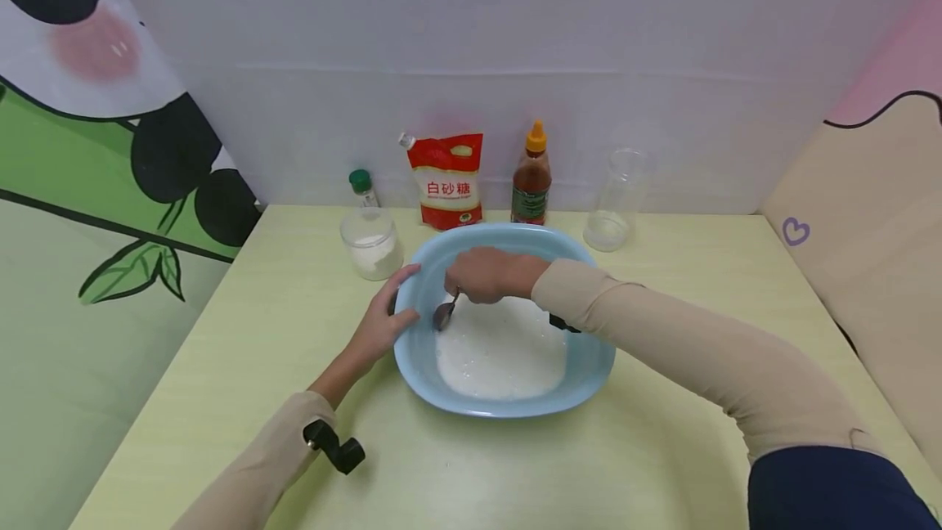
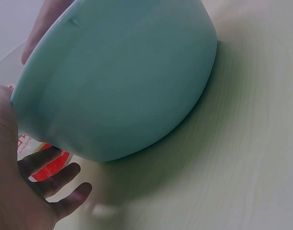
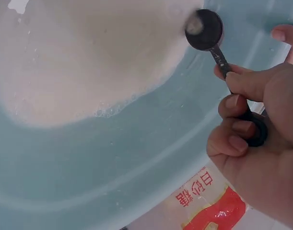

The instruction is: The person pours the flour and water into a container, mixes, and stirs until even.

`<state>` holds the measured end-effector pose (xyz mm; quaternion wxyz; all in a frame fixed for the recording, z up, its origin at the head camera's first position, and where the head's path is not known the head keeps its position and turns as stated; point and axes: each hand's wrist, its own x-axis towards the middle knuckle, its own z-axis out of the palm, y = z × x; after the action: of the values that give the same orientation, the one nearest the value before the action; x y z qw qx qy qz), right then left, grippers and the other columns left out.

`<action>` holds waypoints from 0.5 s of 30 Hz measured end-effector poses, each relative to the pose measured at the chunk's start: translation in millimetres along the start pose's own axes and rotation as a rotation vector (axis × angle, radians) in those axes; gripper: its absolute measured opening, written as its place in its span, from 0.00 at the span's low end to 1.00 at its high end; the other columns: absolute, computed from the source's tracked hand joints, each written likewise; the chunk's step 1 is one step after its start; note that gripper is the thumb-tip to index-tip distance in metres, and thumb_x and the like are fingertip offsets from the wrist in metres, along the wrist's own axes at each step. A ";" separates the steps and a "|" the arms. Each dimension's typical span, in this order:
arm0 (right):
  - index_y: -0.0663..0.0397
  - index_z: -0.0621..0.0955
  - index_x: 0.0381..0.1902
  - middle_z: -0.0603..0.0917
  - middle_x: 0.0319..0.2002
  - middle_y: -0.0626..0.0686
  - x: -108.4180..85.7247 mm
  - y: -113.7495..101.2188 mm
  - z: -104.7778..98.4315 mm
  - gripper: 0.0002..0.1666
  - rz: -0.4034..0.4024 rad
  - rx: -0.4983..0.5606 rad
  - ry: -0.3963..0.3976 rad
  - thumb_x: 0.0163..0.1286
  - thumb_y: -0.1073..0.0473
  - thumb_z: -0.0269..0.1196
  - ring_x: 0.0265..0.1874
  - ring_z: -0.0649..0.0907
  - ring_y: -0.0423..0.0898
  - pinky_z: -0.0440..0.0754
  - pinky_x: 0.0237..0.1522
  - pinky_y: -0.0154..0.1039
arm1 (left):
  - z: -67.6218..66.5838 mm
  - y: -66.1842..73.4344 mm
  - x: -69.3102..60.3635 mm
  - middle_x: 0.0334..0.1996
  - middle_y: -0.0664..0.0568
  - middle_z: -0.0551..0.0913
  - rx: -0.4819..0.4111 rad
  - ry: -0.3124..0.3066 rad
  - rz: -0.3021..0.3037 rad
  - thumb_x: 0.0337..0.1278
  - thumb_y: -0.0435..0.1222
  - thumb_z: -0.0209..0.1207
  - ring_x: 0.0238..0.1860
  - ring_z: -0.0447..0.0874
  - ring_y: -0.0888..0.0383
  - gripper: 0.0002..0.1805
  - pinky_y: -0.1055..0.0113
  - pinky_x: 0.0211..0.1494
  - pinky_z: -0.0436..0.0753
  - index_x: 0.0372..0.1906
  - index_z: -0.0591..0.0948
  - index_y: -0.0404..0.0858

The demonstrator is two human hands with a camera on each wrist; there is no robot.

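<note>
A light blue plastic basin (image 1: 506,409) stands on the table with milky white liquid (image 1: 504,358) in it. At its left side my left hand (image 1: 383,317) holds the rim; in the left wrist view several fingers (image 2: 60,182) spread beneath the rim, outside the wall. Over the basin's far left part, my right hand (image 1: 482,275) grips a dark measuring spoon (image 3: 205,29) by its handle. The spoon's round bowl hangs near the liquid's edge; whether it touches the liquid I cannot tell. Small bubbles (image 3: 108,111) line the liquid's edge.
Behind the basin stand a red and white sugar pouch (image 1: 449,186) and a sauce bottle (image 1: 531,182) with an orange cap. To the left are a glass jar of white powder (image 1: 371,248) and a green-capped bottle (image 1: 361,181). A clear glass (image 1: 611,215) stands at right.
</note>
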<state>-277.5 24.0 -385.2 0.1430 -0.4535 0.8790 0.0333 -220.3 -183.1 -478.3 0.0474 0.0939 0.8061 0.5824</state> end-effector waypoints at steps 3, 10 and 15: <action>0.46 0.85 0.55 0.88 0.50 0.48 2.0 6.0 -0.9 0.18 0.002 -0.061 0.045 0.67 0.59 0.66 0.44 0.80 0.48 0.79 0.59 0.42 | -0.3 0.4 0.0 0.79 0.40 0.54 -0.011 0.001 0.009 0.54 0.23 0.52 0.72 0.61 0.35 0.40 0.40 0.66 0.71 0.75 0.62 0.41; 0.50 0.85 0.51 0.87 0.40 0.50 -6.9 30.1 -2.0 0.15 0.155 -0.021 0.047 0.66 0.57 0.68 0.38 0.79 0.50 0.81 0.47 0.41 | 0.9 4.1 -0.7 0.78 0.37 0.53 0.004 -0.010 0.022 0.54 0.23 0.51 0.70 0.64 0.34 0.39 0.42 0.66 0.72 0.75 0.61 0.39; 0.54 0.85 0.51 0.83 0.33 0.52 -31.8 47.7 -1.6 0.19 0.234 -0.069 -0.022 0.69 0.48 0.64 0.33 0.79 0.50 0.81 0.39 0.40 | 2.6 4.4 1.0 0.78 0.38 0.55 -0.002 -0.010 0.014 0.54 0.23 0.51 0.67 0.66 0.34 0.39 0.41 0.62 0.76 0.75 0.62 0.41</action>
<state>-299.0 76.8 -378.1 0.1322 -0.3523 0.9226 0.0850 -220.3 -179.2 -474.9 0.0475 0.1022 0.8046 0.5830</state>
